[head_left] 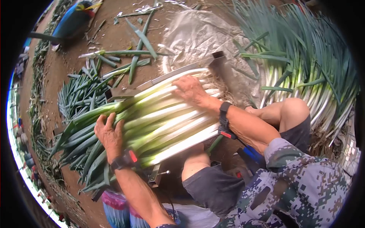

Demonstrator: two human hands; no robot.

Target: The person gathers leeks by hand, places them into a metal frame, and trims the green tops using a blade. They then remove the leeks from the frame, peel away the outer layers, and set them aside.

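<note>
A wide layer of green onions (167,121) lies across a metal frame (178,69) in front of me, white stalks and roots to the right, green leaves to the left. My left hand (109,133) rests on the leaves where they turn pale, its fingers spread. On the upper white stalks lies my right hand (190,89), slightly blurred, with its fingers over the stalks near the root end. Part of the frame is hidden under the layer.
A large heap of green onions (304,64) lies at the right, beside a pale plastic sheet (205,32). Cut leaves (81,93) are piled at the left on the dirt ground (102,34). A blue bundle (72,21) lies at upper left, and pink-topped bundles (114,201) below.
</note>
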